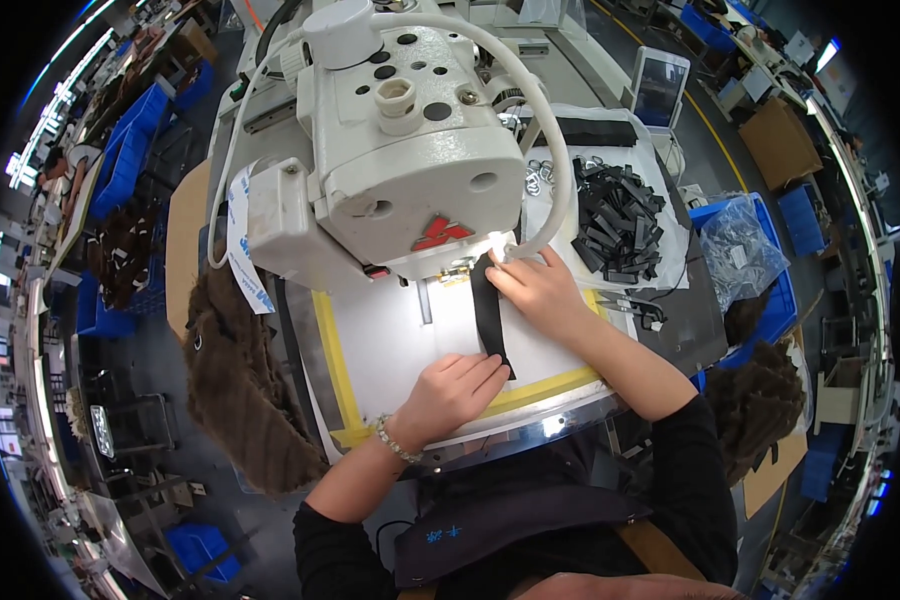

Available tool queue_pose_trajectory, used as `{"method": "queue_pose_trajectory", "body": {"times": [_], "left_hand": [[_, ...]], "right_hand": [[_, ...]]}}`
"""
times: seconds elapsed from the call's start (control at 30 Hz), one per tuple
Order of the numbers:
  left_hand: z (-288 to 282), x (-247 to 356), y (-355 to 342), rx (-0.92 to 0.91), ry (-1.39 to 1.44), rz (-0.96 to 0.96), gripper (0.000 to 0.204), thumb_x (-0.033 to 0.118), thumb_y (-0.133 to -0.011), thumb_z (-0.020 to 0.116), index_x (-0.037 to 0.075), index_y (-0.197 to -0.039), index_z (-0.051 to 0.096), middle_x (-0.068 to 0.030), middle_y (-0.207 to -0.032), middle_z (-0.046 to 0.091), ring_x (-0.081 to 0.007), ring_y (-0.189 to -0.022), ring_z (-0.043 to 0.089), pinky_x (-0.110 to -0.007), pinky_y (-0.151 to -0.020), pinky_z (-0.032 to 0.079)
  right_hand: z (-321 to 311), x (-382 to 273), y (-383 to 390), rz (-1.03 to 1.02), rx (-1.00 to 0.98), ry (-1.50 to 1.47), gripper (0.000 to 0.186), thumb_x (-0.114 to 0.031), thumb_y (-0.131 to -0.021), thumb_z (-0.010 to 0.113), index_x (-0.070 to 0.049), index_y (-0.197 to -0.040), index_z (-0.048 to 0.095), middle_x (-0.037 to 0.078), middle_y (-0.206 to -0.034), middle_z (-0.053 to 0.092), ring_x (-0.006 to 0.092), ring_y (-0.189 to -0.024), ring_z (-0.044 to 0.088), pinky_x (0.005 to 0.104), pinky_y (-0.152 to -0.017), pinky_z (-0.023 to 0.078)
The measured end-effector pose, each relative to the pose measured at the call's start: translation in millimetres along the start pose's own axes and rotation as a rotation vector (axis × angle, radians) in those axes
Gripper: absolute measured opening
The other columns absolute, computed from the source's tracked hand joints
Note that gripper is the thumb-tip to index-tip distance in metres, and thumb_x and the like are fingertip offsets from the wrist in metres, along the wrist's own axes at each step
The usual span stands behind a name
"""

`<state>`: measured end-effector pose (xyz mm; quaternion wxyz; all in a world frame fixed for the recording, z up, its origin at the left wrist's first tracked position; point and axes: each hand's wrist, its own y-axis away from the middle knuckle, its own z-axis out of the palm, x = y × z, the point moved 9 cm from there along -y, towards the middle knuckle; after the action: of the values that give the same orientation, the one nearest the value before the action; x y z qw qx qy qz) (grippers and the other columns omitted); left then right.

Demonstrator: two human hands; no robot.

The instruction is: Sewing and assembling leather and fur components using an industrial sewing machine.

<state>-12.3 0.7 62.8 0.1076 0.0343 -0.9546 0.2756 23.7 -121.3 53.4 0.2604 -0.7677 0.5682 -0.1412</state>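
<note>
A black fabric strap point(487, 310) lies lengthwise on the white sewing bed, its far end under the head of a large white sewing machine point(420, 180). My left hand point(452, 398), a beaded bracelet at its wrist, has its fingers closed on the strap's near end. Close to the lit needle area, my right hand point(538, 290) pinches the strap's far part from the right side; the fingertips are partly hidden by the machine head and glare. Yellow tape point(560, 385) borders the white work surface point(390, 330).
To the right lie a heap of short black strap pieces point(620, 215), metal rings point(540, 178) and scissors point(632, 308). A blue crate point(785, 290) holds clear plastic. Brown furry fabric point(235, 390) hangs at the left, and more point(760, 405) sits at the right. A tablet point(660, 88) stands behind.
</note>
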Motion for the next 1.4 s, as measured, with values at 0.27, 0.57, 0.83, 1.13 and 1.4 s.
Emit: {"method": "queue_pose_trajectory", "body": {"times": [0.27, 0.57, 0.83, 1.13, 1.4], "left_hand": [[10, -37, 0, -0.005, -0.179, -0.167, 0.013, 0.013, -0.075, 0.069, 0.008, -0.087, 0.069, -0.0030, -0.099, 0.070, -0.0164, -0.093, 0.065, -0.032, -0.076, 0.048], [7, -35, 1, 0.029, -0.116, -0.121, 0.011, 0.014, -0.075, 0.073, 0.008, -0.082, 0.067, -0.0030, -0.097, 0.070, -0.0164, -0.093, 0.064, -0.033, -0.077, 0.047], [9, -19, 3, 0.030, 0.032, -0.021, 0.008, 0.012, -0.076, 0.063, 0.007, -0.083, 0.065, -0.0078, -0.099, 0.069, -0.0209, -0.098, 0.064, -0.033, -0.084, 0.050], [12, -20, 4, -0.022, -0.082, -0.049, 0.008, 0.009, -0.076, 0.068, 0.005, -0.079, 0.062, -0.0098, -0.096, 0.069, -0.0216, -0.093, 0.067, -0.034, -0.079, 0.053], [1, -41, 3, 0.054, -0.199, -0.218, 0.014, 0.010, -0.075, 0.070, 0.003, -0.086, 0.064, -0.0104, -0.103, 0.067, -0.0240, -0.097, 0.063, -0.037, -0.083, 0.049]], "right_hand": [[-11, -8, -4, -0.005, 0.056, -0.011, 0.022, -0.012, -0.076, 0.067, -0.008, -0.098, 0.063, 0.002, -0.100, 0.064, 0.0146, -0.082, 0.062, 0.0352, -0.083, 0.044], [-5, -1, 2, 0.043, 0.010, -0.063, 0.033, -0.010, -0.073, 0.066, -0.007, -0.106, 0.064, 0.004, -0.105, 0.063, 0.0182, -0.082, 0.060, 0.0330, -0.076, 0.045], [9, 1, 6, 0.069, -0.054, -0.225, 0.031, -0.006, -0.073, 0.062, -0.005, -0.104, 0.061, 0.011, -0.112, 0.063, 0.0287, -0.092, 0.062, 0.0360, -0.077, 0.052], [4, 7, 5, 0.074, -0.039, -0.116, 0.024, -0.006, -0.075, 0.062, -0.008, -0.098, 0.060, 0.006, -0.105, 0.063, 0.0215, -0.088, 0.062, 0.0357, -0.082, 0.046], [0, 4, 5, 0.069, -0.016, -0.048, 0.022, -0.008, -0.074, 0.065, -0.010, -0.095, 0.060, 0.003, -0.103, 0.063, 0.0177, -0.088, 0.061, 0.0358, -0.084, 0.043]]}}
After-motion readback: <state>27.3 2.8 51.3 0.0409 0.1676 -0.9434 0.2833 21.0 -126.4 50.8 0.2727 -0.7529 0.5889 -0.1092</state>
